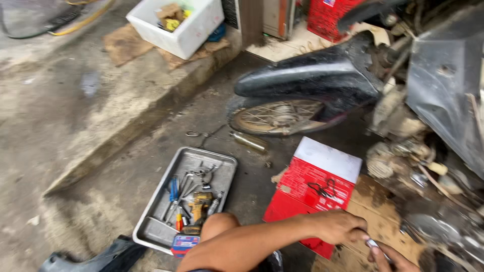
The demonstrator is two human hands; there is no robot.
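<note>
We are pinching a small silvery metal part (373,245) between both hands, low right over brown cardboard (375,201). Left hand (343,226) is gripping it from above; right hand (396,259) is grasping its lower end. Just beside: a red-and-white box (315,189). Further left, a metal tool tray (166,229); behind, a motorcycle wheel (277,118).

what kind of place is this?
Likely a roadside motorcycle repair spot: a partly stripped motorcycle, a metal tray of hand tools on a grimy concrete floor.
</note>
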